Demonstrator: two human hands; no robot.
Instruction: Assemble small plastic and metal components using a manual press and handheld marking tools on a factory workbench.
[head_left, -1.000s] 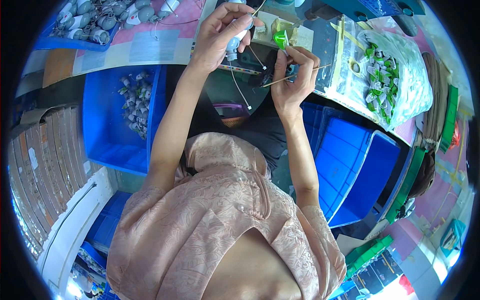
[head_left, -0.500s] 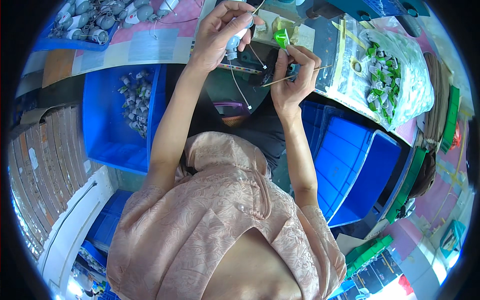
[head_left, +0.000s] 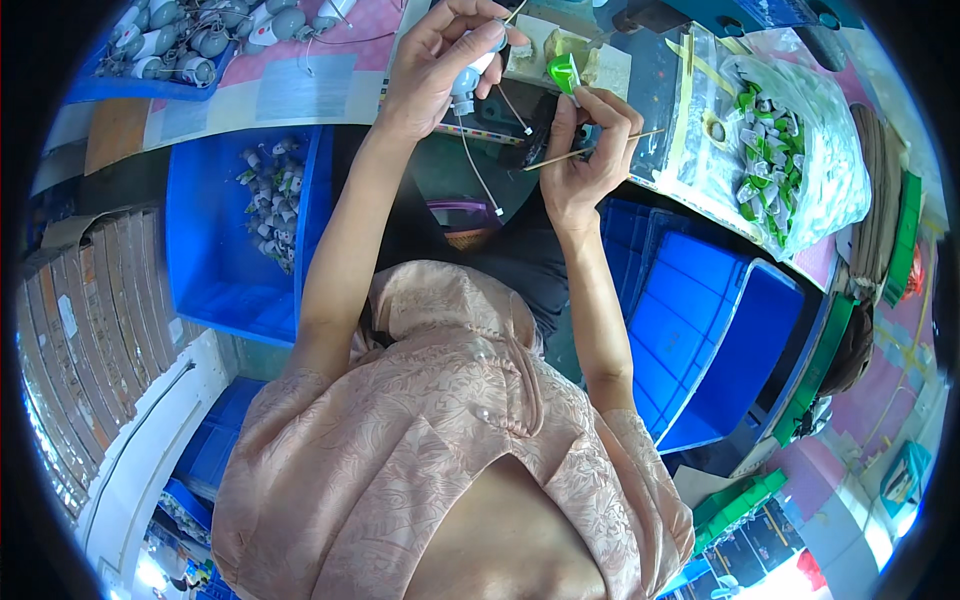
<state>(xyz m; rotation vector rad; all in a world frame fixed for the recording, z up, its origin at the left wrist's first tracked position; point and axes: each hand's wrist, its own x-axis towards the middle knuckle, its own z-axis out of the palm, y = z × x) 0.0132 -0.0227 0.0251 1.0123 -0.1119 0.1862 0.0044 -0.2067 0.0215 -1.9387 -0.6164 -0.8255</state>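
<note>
My left hand [head_left: 425,75] is closed around a small grey-and-white plastic housing [head_left: 464,88] at the top centre. From this housing hang thin wires, one ending in a small white connector [head_left: 498,211]. To its right, my right hand [head_left: 585,165] pinches a small green-and-clear plastic piece [head_left: 563,74] between thumb and fingertips. The same hand also holds a thin wooden stick [head_left: 551,161], which runs crosswise through its fingers. The two hands are apart, both near the front edge of the workbench [head_left: 410,112].
At the upper left, a blue tray [head_left: 205,92] holds several wired grey-and-white housings. Below it, a blue bin [head_left: 215,290] contains more small parts. A clear bag [head_left: 835,195] of green-and-clear pieces lies at right, above another blue bin [head_left: 690,320]. Stacked cardboard [head_left: 95,330] stands far left.
Both hands keep their grips in nearly the same place. The green-and-clear piece has tilted slightly in my right fingertips.
</note>
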